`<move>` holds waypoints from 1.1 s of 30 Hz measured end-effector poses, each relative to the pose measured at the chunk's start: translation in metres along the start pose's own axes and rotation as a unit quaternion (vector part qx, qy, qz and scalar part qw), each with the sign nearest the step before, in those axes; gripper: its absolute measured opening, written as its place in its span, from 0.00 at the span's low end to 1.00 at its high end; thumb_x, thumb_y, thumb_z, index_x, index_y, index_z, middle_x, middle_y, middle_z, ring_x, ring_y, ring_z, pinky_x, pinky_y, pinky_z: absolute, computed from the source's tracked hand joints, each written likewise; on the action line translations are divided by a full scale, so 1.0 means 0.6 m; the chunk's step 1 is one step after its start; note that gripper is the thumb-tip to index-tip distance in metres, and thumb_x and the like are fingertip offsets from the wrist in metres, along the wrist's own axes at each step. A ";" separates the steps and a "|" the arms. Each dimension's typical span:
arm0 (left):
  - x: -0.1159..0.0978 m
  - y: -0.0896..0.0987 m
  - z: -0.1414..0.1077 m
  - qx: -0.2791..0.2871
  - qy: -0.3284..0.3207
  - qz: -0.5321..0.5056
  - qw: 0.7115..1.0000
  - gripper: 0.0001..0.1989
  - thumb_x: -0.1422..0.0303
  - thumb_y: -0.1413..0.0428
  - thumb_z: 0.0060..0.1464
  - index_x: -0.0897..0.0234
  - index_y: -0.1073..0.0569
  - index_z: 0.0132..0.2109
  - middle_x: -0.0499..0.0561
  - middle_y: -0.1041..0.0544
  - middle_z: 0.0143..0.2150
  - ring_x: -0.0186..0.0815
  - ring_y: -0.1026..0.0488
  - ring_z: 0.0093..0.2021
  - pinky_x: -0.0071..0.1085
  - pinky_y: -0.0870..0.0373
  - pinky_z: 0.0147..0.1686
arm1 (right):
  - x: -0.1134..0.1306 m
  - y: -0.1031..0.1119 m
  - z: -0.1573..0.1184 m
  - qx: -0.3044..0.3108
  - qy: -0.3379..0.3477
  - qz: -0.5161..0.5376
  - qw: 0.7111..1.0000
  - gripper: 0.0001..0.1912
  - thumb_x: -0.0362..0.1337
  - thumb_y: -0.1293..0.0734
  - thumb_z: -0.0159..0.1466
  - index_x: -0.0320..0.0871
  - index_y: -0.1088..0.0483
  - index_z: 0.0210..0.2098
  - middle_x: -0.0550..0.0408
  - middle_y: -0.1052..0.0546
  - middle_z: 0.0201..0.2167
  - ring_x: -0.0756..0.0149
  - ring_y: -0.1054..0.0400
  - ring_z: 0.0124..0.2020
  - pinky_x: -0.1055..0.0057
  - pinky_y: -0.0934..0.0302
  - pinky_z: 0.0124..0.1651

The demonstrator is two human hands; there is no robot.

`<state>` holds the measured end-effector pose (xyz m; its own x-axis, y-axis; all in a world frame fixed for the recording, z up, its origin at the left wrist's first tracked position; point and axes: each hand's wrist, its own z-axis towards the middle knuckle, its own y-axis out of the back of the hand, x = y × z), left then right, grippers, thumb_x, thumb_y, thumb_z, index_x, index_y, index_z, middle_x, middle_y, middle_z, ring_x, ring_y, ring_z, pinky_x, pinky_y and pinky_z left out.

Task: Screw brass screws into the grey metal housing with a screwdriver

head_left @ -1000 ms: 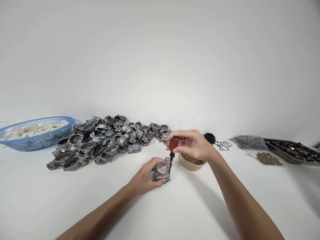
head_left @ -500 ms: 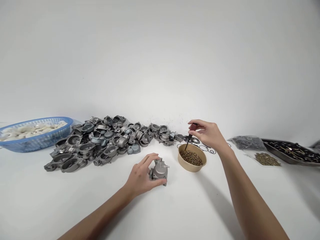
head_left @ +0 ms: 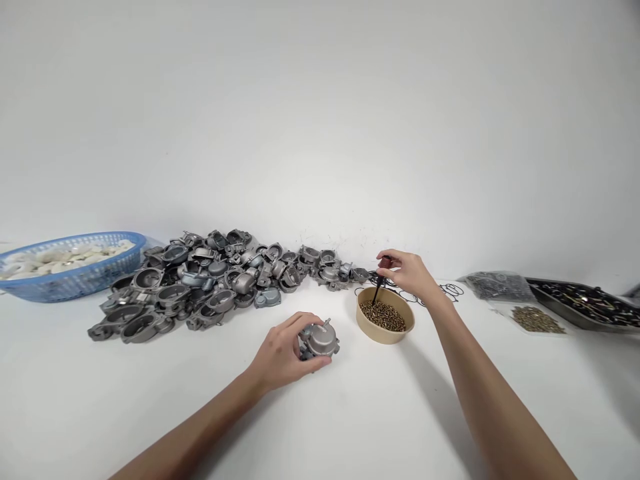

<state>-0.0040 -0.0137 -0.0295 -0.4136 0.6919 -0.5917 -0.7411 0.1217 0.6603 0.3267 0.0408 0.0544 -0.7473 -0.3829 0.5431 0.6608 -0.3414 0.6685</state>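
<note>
Screwdriver tip dips to the screw bowl while the casting waits in my other hand.

From my head camera, my left hand (head_left: 280,353) is curled around a small grey metal casting (head_left: 320,339) resting on the white bench (head_left: 350,427) at about 6 o'clock. My right hand (head_left: 407,272) pinches a small screwdriver (head_left: 379,283) at 2 o'clock from the casting, shaft slanting down toward 7 o'clock into the tan bowl of brass screws (head_left: 385,315). The bowl sits just beside the casting, at its 3 o'clock, so the right hand is the nearer one to it. A pile of grey castings (head_left: 210,283) lies at 10 o'clock, a blue basket (head_left: 75,270) at 9, black O-rings (head_left: 447,290) behind the bowl, and a dark tray (head_left: 585,303) at 3.
</note>
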 end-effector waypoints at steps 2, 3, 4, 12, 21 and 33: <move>0.001 -0.001 0.000 0.001 0.001 -0.010 1.000 0.24 0.58 0.37 0.48 0.55 0.32 0.52 0.50 0.27 0.53 0.24 0.36 0.21 0.25 0.32 0.24 | 0.003 0.003 0.000 -0.002 0.001 -0.002 1.000 0.12 0.39 0.32 0.57 0.46 0.27 0.41 0.54 0.23 0.31 0.62 0.27 0.35 0.64 0.32 0.42; 0.001 -0.001 0.000 0.001 0.002 -0.015 1.000 0.24 0.58 0.37 0.48 0.55 0.31 0.52 0.50 0.27 0.53 0.24 0.36 0.21 0.25 0.31 0.23 | 0.005 0.006 -0.001 -0.003 0.001 -0.003 1.000 0.12 0.39 0.32 0.57 0.46 0.27 0.41 0.54 0.22 0.31 0.61 0.27 0.35 0.64 0.32 0.42; 0.002 -0.002 -0.001 0.001 0.005 -0.020 1.000 0.24 0.59 0.37 0.48 0.55 0.31 0.52 0.50 0.27 0.53 0.24 0.35 0.21 0.25 0.31 0.23 | 0.009 0.010 -0.002 -0.005 0.002 -0.005 1.000 0.12 0.39 0.32 0.57 0.45 0.27 0.41 0.54 0.22 0.32 0.61 0.27 0.35 0.63 0.32 0.42; -0.001 -0.005 -0.004 0.002 0.023 -0.037 0.999 0.24 0.60 0.38 0.49 0.56 0.31 0.53 0.51 0.27 0.53 0.26 0.30 0.22 0.26 0.29 0.24 | 0.041 0.036 -0.008 -0.042 0.018 -0.004 0.999 0.12 0.39 0.31 0.57 0.46 0.27 0.41 0.55 0.23 0.31 0.61 0.26 0.35 0.64 0.32 0.42; 0.000 -0.005 -0.002 0.005 0.021 -0.030 0.999 0.24 0.60 0.38 0.50 0.54 0.32 0.54 0.50 0.27 0.54 0.25 0.33 0.22 0.25 0.31 0.23 | 0.009 0.003 0.001 0.006 0.005 -0.031 1.000 0.11 0.37 0.33 0.58 0.47 0.27 0.41 0.54 0.22 0.32 0.61 0.27 0.36 0.65 0.33 0.41; -0.006 -0.004 0.000 -0.019 0.006 0.039 0.999 0.24 0.60 0.36 0.47 0.54 0.31 0.52 0.47 0.26 0.50 0.32 0.28 0.33 0.27 0.31 0.31 | 0.019 0.018 -0.001 -0.014 0.005 -0.025 1.000 0.10 0.38 0.32 0.58 0.47 0.28 0.41 0.54 0.22 0.33 0.62 0.26 0.36 0.65 0.33 0.40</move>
<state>-0.0005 -0.0163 -0.0291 -0.4769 0.6895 -0.5452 -0.7262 0.0404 0.6863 0.3253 0.0325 0.0673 -0.7786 -0.3739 0.5040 0.6245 -0.3838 0.6802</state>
